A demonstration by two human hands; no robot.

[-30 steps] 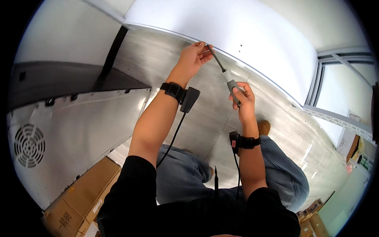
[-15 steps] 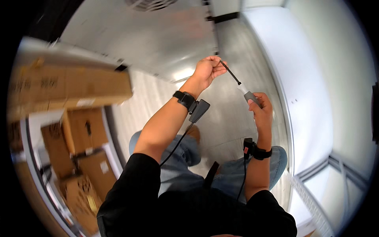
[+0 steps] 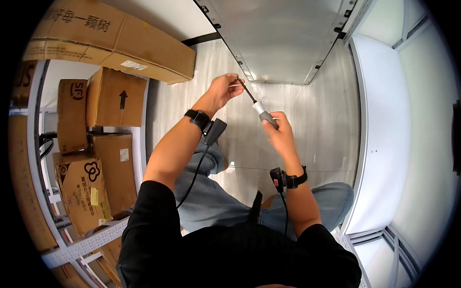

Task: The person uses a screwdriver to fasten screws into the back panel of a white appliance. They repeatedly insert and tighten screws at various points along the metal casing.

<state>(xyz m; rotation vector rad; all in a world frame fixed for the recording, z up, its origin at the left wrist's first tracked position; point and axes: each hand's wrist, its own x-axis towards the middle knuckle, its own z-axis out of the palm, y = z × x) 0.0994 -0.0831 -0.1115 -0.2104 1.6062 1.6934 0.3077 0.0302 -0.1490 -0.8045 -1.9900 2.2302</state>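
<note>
My right hand (image 3: 279,130) is wrapped round the grey and white handle of a screwdriver (image 3: 260,109). Its dark shaft slants up and to the left. At the far end of that shaft, the thumb and forefinger of my left hand (image 3: 224,90) pinch the tip; whether a small part is there too is hidden. My other left fingers curl loosely beside the shaft. Both hands are in the air over the floor, just short of the near edge of a silver metal panel (image 3: 283,43) with fasteners along its sides.
Cardboard boxes fill a metal rack (image 3: 96,244) on the left, and a long carton (image 3: 149,54) lies at the far left. On the right runs a white panel (image 3: 379,139). Black straps with cabled devices circle both wrists. My bent knees rise over the grey wood-look floor (image 3: 317,129).
The view has swung, so the metal panel now appears farther right and the boxes show more fully. Both hands keep their grip on the screwdriver, at much the same slant.
</note>
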